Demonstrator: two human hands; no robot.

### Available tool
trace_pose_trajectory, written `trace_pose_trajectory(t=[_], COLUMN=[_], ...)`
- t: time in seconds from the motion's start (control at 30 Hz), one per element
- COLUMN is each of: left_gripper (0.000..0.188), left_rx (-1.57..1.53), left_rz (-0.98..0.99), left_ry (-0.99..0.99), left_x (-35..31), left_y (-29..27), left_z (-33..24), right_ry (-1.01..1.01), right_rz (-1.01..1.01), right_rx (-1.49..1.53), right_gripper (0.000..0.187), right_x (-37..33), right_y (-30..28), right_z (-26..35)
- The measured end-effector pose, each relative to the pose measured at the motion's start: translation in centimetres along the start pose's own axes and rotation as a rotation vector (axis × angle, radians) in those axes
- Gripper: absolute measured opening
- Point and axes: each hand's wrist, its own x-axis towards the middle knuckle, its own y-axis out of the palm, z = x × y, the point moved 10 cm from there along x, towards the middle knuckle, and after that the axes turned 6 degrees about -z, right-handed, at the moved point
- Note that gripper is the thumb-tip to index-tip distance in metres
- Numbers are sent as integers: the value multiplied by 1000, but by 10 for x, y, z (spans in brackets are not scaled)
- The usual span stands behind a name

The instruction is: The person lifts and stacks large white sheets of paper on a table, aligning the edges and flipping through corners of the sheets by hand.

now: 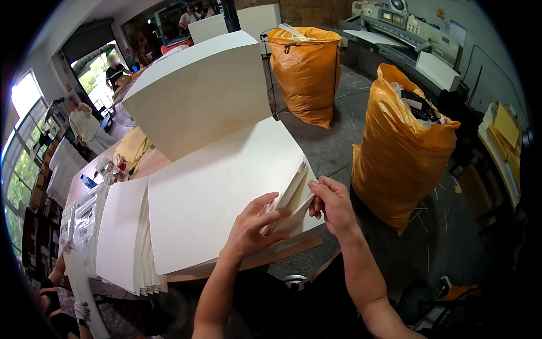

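A stack of large white paper sheets (pixel 220 186) lies before me on the table, its right-hand corner bent up into a fanned fold. My right hand (pixel 334 204) pinches the outer edge of the lifted sheets between thumb and fingers. Against the inner side of that fold rests my left hand (pixel 254 223), fingers spread and thumb apart. To the left is a smaller pile of white sheets (pixel 121 226) with fanned edges. A tall white paper stack (pixel 197 96) rises behind the large sheets.
Two orange sacks (pixel 305 73) (pixel 403 147) stand on the dark floor at right. Behind them is a cutting machine (pixel 403 28). Plastic-wrapped packs (pixel 86 217) and a bottle (pixel 88 181) lie at left. A gloved co-worker's hand (pixel 82 311) shows lower left; other people stand farther back.
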Motion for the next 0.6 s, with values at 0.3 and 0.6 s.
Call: trace_pose_trajectory(t=[0.3, 0.6], left_gripper=[44, 44], left_rx=[-127, 32], left_rz=[-56, -33], left_ry=[-30, 39], left_x=[-3, -1], left_y=[-2, 0], left_z=[12, 1], right_ry=[-161, 12], right_rz=[-55, -20], right_rx=[-277, 68], right_gripper=[38, 36], right_x=[-4, 1], right_y=[-8, 0], right_z=[11, -3])
